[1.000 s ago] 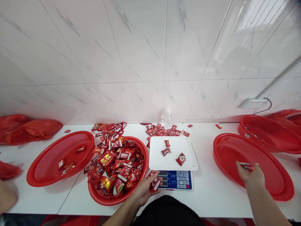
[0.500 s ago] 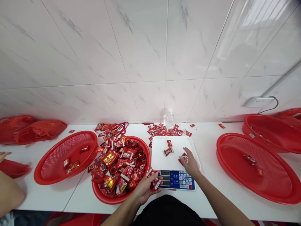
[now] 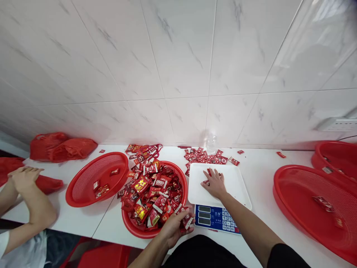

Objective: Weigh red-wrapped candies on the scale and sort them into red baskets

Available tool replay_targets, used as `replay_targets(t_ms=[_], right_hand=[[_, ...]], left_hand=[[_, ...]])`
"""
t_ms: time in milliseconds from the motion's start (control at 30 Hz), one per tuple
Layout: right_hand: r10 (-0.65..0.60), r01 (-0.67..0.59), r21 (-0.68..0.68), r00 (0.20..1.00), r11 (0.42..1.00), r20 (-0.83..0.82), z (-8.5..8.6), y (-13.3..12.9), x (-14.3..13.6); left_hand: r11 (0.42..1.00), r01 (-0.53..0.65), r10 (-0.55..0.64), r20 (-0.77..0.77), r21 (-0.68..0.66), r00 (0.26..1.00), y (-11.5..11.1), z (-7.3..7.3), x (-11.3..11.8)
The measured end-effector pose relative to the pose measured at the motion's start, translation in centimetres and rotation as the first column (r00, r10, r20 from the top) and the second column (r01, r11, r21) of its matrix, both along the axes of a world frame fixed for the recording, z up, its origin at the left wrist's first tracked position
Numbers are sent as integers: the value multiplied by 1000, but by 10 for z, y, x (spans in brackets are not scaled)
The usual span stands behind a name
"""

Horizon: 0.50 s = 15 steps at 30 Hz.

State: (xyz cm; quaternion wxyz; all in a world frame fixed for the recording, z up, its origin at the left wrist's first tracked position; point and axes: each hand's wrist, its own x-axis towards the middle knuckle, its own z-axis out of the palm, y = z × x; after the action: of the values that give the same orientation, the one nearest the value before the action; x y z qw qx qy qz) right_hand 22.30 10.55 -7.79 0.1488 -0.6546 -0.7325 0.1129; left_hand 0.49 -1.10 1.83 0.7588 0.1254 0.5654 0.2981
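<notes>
one hand gripping a red packet, the other spread over the tray

the left hand [image 3: 174,227] has its fingers curled round a glossy red packet [image 3: 187,219] with checked ends (whether there is more than one, the fingers hide), thumb on top. the packet sits between the full basket and the scale, its long axis slanting from upper left to lower right.

the right hand [image 3: 216,185] lies palm down over the smooth white tray [image 3: 237,191], fingers moderately spread above small red wrappers [image 3: 206,182]; whether they grip any cannot be told.

the tray, rectangular with rounded corners, tops a blue-panelled scale [image 3: 205,216], the forearm covering part of its keypad. left of it, the round full basket [image 3: 131,227] is heaped with crinkled, shiny packets. small flat sachets [image 3: 205,157] lie scattered behind the tray, near a clear plastic bottle [image 3: 211,143]. shallow mesh-walled baskets stand either side, the left basket [image 3: 80,186] and the right basket [image 3: 295,197], each with a few packets inside. further left, a co-worker's hands [image 3: 25,175] rest together.
</notes>
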Motion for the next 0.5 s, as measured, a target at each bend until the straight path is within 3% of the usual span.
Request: replay_targets(t_ms=[367,500], right_hand=[[135,-124,86,982,989,-134,0,-13,9],[95,-79,78,968,994,-234,-2,-13,17]], left_hand=[[1000,-30,30,-3,5,1000,-6,-8,0],[1000,-21,21,-2,21,1000,-6,-6,5]])
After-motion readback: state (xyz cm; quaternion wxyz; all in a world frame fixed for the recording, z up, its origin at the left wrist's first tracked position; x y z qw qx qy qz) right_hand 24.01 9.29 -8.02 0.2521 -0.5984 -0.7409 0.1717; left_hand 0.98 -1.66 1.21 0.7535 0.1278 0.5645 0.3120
